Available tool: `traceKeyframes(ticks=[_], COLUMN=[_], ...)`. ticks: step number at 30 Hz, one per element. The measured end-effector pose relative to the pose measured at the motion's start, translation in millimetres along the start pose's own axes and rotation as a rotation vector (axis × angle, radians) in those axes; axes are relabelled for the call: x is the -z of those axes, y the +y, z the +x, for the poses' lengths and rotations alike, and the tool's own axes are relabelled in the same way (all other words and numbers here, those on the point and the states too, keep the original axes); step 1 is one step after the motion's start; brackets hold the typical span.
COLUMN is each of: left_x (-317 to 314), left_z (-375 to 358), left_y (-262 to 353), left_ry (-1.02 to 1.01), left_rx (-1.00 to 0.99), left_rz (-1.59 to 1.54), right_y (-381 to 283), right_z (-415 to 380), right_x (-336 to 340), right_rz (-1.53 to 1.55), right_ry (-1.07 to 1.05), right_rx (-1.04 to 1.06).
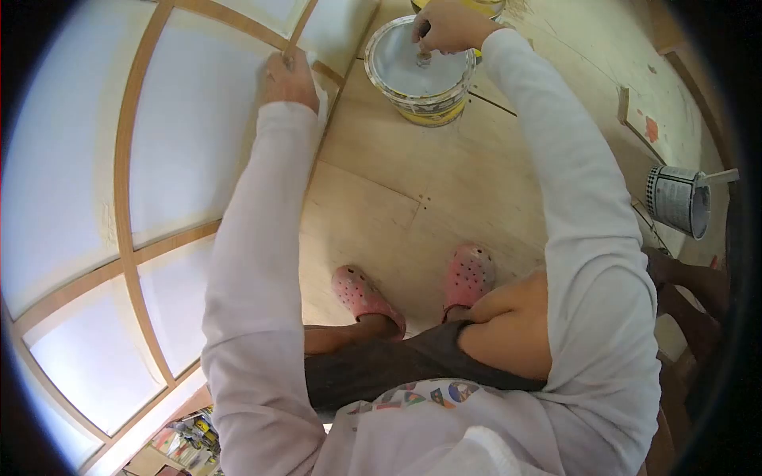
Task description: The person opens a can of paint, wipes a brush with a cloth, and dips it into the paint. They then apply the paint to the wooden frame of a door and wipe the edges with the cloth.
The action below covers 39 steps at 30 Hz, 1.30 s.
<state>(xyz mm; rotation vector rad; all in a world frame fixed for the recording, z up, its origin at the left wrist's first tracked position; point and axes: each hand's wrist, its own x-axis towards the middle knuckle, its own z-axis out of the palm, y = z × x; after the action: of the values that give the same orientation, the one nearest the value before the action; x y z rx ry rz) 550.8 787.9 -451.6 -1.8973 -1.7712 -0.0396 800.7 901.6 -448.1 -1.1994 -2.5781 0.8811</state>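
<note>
My right hand (pixel 451 28) is over a round paint bucket (pixel 432 109) at the top centre, its fingers pinched on a small object (pixel 424 58) that I cannot make out, at the surface of the pale paint (pixel 397 59). The bucket has a yellow lower part and a paint-smeared rim. On the left, my left hand (pixel 290 79) is at a wooden strip of the framed white panel (pixel 190 103). Its fingers are bent against the frame, and something white shows beside the palm; what they hold is unclear.
A second yellow container (pixel 486 6) is partly visible behind the bucket. A tin (pixel 677 198) with a stick in it is at the right, near another person's legs (pixel 694 289). Pink clogs (pixel 470 274) are on my feet on the plywood floor (pixel 365 198).
</note>
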Motion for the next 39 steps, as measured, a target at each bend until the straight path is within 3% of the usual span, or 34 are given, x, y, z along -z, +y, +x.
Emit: traceKeyframes(ticks=[2,5,8,12,13,15,17,21,23,28,30,32,33,39], left_x=[-2.1,11.1,3.6,-0.7,19.5,26.8,7.9,20.8,40.4,71.6,67.0,105.5,81.2,58.0], left_z=[-12.1,-12.2,-8.7,2.1,6.3,9.1,-1.3,-14.2,-23.5,-77.3,-107.9,-112.2,-146.9,-217.5], left_y=[1.2,-1.5,1.2,3.2,9.9,16.5,-0.7,-22.8,-29.2,-51.6,-69.8,-64.7,-86.0,-122.9], left_ry=[-0.184,-0.290,-0.356,-0.555,-0.674,-0.768,-0.652,-0.717,-0.758,-0.839,-0.848,-0.988,-0.846,-0.890], left_rx=[0.148,0.195,0.095,0.125,-0.084,-0.314,0.272,0.241,0.223,0.274,0.201,0.311,0.199,0.243], left_rz=[-0.092,-0.289,-0.073,-0.238,0.092,0.421,-0.206,-0.244,-0.190,-0.148,-0.115,-0.170,-0.147,-0.164], right_y=[-3.7,6.4,-2.0,-6.8,-4.7,2.7,4.6,-3.5,-0.3,-5.6,-10.9,-10.5,-3.3,-28.2], right_z=[-1.7,8.3,4.7,2.7,2.4,1.1,2.1,2.7,12.3,24.5,28.0,34.6,36.6,15.6], right_x=[-1.3,-12.5,-9.2,-6.2,-6.8,-6.8,-9.4,-20.2,-31.0,-45.3,-52.2,-74.4,-73.5,-44.7], right_rz=[-0.017,-0.031,-0.008,-0.026,-0.005,0.016,-0.034,0.011,-0.115,-0.282,-0.345,-0.285,-0.268,-0.230], right_ry=[-0.035,-0.003,-0.027,-0.053,-0.017,0.023,0.052,-0.019,-0.051,-0.076,-0.085,-0.084,-0.093,-0.061], right_rx=[-0.079,0.021,-0.009,-0.011,0.000,-0.008,0.088,0.015,0.122,0.072,0.059,0.165,0.162,0.080])
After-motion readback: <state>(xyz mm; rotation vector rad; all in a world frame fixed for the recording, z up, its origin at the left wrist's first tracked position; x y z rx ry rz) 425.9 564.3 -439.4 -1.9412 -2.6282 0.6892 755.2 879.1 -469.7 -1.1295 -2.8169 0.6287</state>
